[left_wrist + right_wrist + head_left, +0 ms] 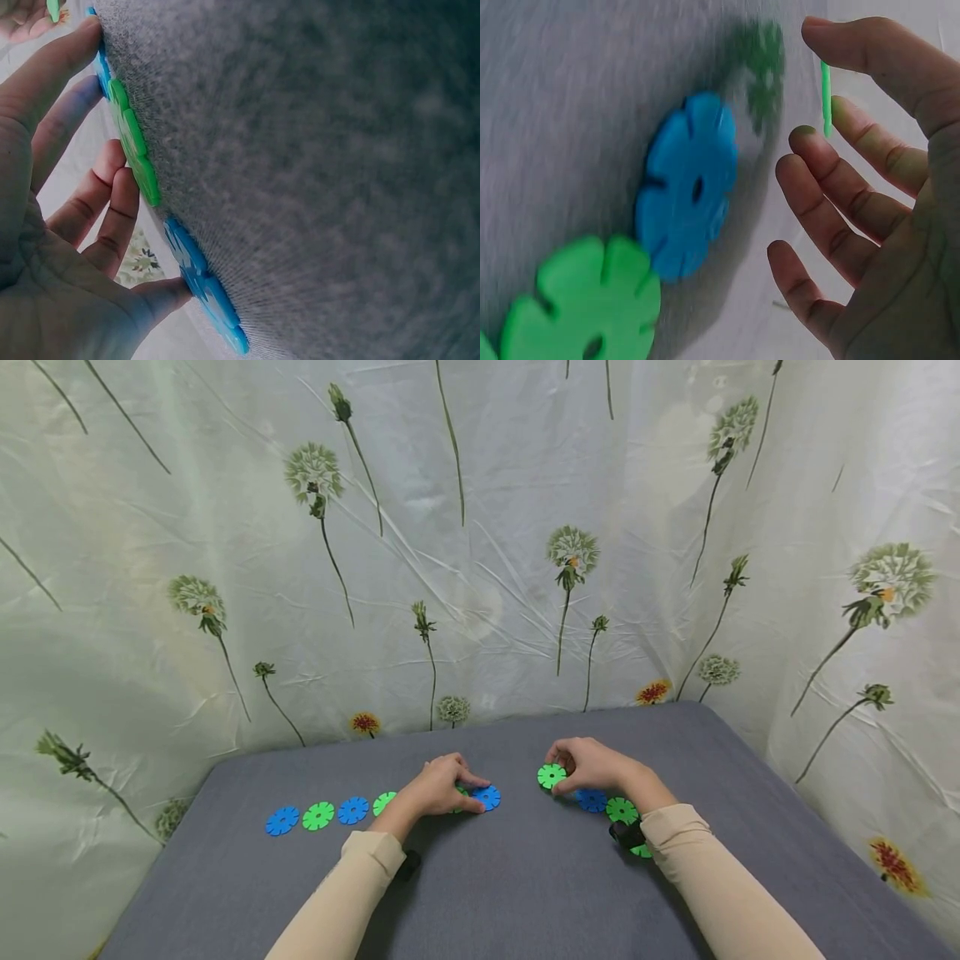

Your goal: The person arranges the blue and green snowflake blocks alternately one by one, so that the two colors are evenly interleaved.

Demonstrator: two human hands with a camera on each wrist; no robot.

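My left hand (437,783) pinches a blue notched disc (488,797) by its edges between thumb and index finger, and the disc lies on the table. Beside it sits a green notched disc (133,142), under the other fingers. The little finger touches another blue disc (204,285). Slightly above the table, my right hand (596,766) grips a green notched disc (551,776) between thumb and fingertips; the right wrist view shows this disc edge-on. Below that hand lie a blue disc (688,187) and a green disc (592,300).
Leftward along the row lie a blue disc (282,821), a green disc (318,816), a blue disc (352,810) and a partly hidden green disc (383,802). Another green disc (641,851) shows under the right wrist. A flower-print curtain (495,568) hangs behind the grey table (517,893).
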